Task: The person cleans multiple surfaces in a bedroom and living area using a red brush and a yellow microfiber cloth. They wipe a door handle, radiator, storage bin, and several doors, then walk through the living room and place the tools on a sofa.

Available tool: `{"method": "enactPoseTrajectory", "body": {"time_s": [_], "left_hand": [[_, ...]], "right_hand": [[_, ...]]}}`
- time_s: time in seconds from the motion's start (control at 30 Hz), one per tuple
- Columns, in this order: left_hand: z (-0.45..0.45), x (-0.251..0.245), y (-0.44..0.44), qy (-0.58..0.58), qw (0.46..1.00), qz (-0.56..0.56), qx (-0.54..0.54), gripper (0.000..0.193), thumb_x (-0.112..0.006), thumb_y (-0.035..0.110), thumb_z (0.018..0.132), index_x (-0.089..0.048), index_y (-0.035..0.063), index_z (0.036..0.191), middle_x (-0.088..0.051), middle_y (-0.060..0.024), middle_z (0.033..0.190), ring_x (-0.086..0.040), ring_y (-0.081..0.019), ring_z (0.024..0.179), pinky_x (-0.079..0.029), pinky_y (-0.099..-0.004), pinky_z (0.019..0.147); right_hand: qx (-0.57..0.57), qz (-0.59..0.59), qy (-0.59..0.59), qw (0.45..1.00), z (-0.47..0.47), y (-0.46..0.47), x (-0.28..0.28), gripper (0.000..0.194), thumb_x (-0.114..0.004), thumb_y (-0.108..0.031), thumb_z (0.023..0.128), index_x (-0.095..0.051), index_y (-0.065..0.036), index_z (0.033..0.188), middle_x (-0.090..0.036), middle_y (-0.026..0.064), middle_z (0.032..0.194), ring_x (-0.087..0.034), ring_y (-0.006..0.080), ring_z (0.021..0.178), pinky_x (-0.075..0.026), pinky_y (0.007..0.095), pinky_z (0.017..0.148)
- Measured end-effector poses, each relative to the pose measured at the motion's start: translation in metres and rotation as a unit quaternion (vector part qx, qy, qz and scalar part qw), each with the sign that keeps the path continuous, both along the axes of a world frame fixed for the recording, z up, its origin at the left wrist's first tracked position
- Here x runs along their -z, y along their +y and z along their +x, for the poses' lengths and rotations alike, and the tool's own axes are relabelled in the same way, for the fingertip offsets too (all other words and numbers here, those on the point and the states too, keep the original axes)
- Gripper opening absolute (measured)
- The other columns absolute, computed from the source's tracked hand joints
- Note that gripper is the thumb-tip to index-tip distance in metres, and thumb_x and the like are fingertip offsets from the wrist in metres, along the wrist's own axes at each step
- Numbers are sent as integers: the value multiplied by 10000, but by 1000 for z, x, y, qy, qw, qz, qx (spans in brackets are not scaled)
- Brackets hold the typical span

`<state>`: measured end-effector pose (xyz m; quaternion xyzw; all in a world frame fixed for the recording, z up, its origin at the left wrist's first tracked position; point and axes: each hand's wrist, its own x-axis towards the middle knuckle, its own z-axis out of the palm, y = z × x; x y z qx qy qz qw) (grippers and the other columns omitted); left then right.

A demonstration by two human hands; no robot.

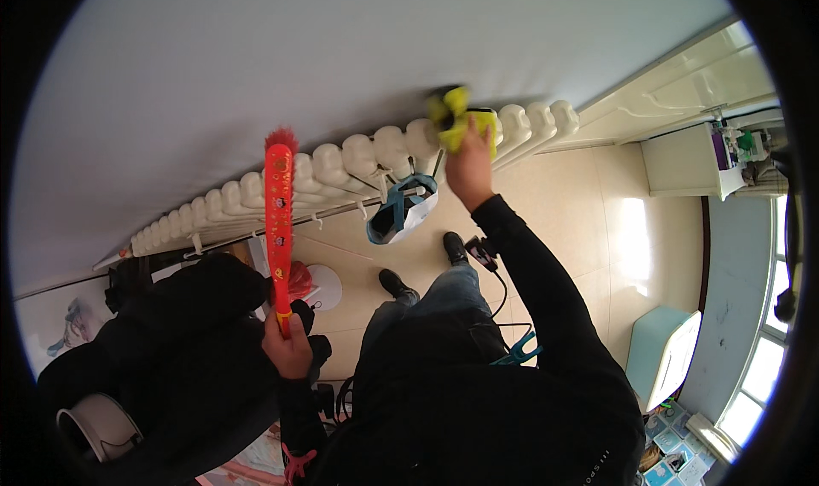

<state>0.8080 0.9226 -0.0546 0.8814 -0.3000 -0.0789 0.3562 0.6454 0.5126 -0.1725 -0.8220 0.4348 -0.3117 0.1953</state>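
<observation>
My left hand grips the yellow end of a long red brush with small printed figures. The brush stands upright in the picture, its red bristles towards the wall and partly hidden behind it. My right hand is closed on a yellow cloth at the top of a cream column radiator. Part of the cloth, with a dark patch, is blurred against the wall. A white and blue bag hangs at the front of the radiator, below my right hand.
A rail with hooks runs along the radiator. A white round bin with a red plastic bag stands on the tiled floor. Black clothing fills the left side. A pale green box stands near the window at right.
</observation>
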Motion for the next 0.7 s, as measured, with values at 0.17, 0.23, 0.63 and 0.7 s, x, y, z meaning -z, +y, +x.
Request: {"method": "enactPoseTrajectory", "body": {"time_s": [0.17,0.23,0.63,0.7], "left_hand": [[-14,-3,3,-27,999,22,14,478,-644,346,985,-613,-58,1238,-705,-240,966,-716,-361,851,-548,-387,758],[-23,-4,7,6,999,47,-17,467,-643,342,986,-614,-50,1238,-703,-235,956,-713,-368,843,-547,-391,755],[-47,0,11,-18,998,-5,-61,426,-636,303,1000,-605,-55,1228,-676,-227,879,-686,-321,753,-534,-384,687],[-45,-3,10,-25,998,-22,-44,423,-637,301,999,-605,-54,1228,-673,-219,872,-680,-316,744,-533,-382,685]], "right_hand": [[-78,-126,102,984,26,-11,23,473,-562,-40,823,-559,18,1292,-629,165,1324,-462,356,1407,-217,629,1210],[-110,-93,128,981,19,-8,22,477,-552,-30,828,-556,22,1302,-636,189,1301,-472,352,1397,-227,622,1209],[-135,-80,116,981,8,-13,4,430,-534,-60,840,-556,72,1248,-661,254,1213,-548,392,1273,-315,551,1188],[-164,-66,112,978,-6,-8,0,416,-558,-60,826,-575,72,1220,-671,279,1135,-598,412,1166,-350,527,1166]]}}
